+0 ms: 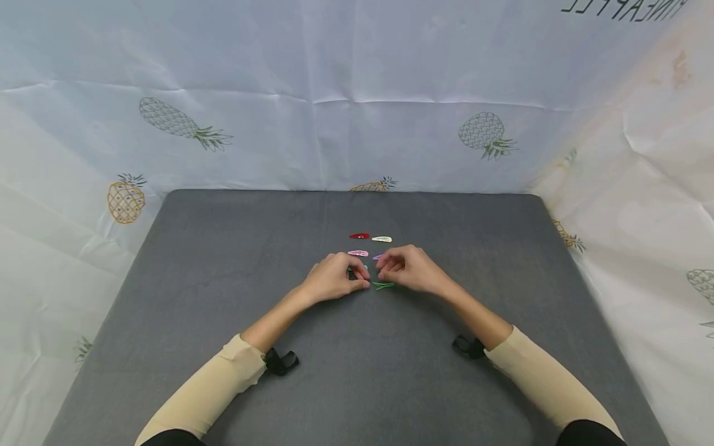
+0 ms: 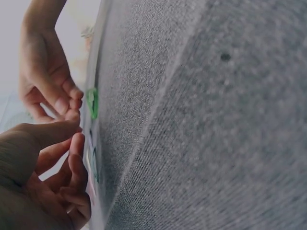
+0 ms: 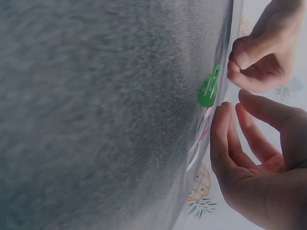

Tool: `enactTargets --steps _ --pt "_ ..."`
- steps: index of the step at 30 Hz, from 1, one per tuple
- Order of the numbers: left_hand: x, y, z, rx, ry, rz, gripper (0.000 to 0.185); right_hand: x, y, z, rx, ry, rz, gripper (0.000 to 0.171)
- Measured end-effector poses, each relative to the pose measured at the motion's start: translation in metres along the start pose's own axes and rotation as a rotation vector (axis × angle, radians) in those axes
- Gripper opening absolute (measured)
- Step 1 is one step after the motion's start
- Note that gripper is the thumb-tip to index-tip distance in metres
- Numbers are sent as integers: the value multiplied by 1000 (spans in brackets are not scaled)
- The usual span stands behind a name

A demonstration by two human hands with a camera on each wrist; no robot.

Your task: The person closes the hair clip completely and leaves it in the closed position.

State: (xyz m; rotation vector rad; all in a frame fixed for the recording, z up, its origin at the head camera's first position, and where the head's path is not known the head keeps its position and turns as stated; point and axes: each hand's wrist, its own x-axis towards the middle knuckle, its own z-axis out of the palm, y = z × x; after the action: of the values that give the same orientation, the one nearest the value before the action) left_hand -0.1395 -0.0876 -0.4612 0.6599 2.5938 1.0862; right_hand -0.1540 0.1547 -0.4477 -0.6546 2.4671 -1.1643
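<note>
My left hand [image 1: 337,277] is low over the table with loosely bent fingers, thumb and fingertips slightly apart. Facing it, my right hand [image 1: 411,267] has its fingers bent and a gap between thumb and index finger [image 3: 223,129]. I see nothing between the fingers of either hand. A green snap hair clip [image 1: 383,285] lies just below the right fingertips, its two prongs spread in the head view. Behind the hands are a pink clip [image 1: 358,253] and a purple clip [image 1: 377,257], the latter partly covered by the right hand. Another greenish clip [image 1: 350,270] shows only partly behind the left fingers.
A red clip [image 1: 359,235] and a cream clip [image 1: 382,239] lie farther back on the grey table [image 1: 251,248]. White cloth with pineapple prints [image 1: 334,142] hangs behind and beside the table. Black straps [image 1: 281,362] are on both forearms.
</note>
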Motion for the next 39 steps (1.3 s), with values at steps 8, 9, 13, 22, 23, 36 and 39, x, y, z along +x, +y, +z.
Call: enactTargets --steps 8,9,13,22,23,36,39 --pt "0 3 4 9 -6 2 11 -8 7 -4 -7 -13 20 14" --pt "0 3 5 11 -6 -1 11 -9 8 -5 -7 -17 23 14" --pt "0 3 7 12 -13 -8 11 -12 12 -6 -4 -27 24 15" --pt "1 3 10 -7 -21 -13 11 -17 19 -7 15 -55 28 17" --pt "1 3 11 -7 -21 -14 11 -17 20 -6 18 -58 27 17" --pt "1 5 16 -19 4 -45 14 -19 24 -5 11 -52 19 15" --pt "1 5 17 -20 11 -46 15 -19 24 -5 0 -51 21 14"
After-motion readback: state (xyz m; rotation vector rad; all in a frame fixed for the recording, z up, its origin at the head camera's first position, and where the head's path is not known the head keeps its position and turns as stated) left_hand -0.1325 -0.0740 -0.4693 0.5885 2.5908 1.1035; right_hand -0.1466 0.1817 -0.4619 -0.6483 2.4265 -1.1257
